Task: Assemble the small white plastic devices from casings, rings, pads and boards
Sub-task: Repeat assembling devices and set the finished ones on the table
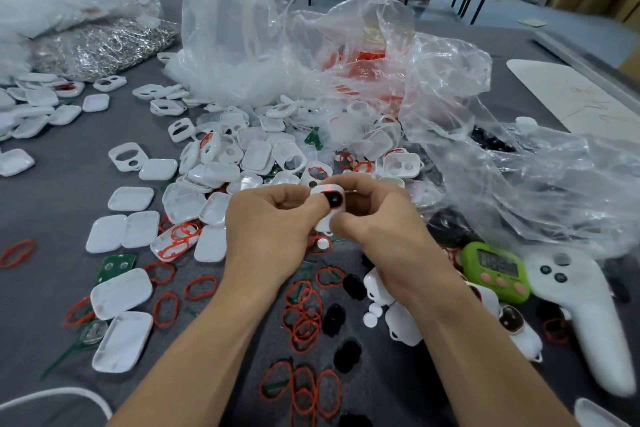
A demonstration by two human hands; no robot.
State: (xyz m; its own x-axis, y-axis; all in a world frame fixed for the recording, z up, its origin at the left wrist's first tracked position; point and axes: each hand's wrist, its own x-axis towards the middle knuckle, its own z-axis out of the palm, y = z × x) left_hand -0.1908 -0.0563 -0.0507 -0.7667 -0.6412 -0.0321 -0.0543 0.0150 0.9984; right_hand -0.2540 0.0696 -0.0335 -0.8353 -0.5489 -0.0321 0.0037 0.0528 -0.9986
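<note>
Both hands hold one small white device (328, 202) above the table's middle; it shows a black pad in a red-rimmed opening. My left hand (273, 229) pinches its left side and my right hand (377, 215) grips its right side and lower end. A heap of white casings (249, 156) lies just behind. Red rings (304, 319) and black pads (334, 319) are scattered between my forearms. A green board (116, 265) lies at the left beside closed white shells (121, 293). Finished-looking white devices (403, 324) sit under my right wrist.
Crumpled clear plastic bags (450, 121) rise behind and to the right of the heap. A bag of metal rings (104, 45) sits at the far left. A green timer (495, 270) and a white controller (585, 315) lie at the right. A white cable (55, 395) curves at the bottom left.
</note>
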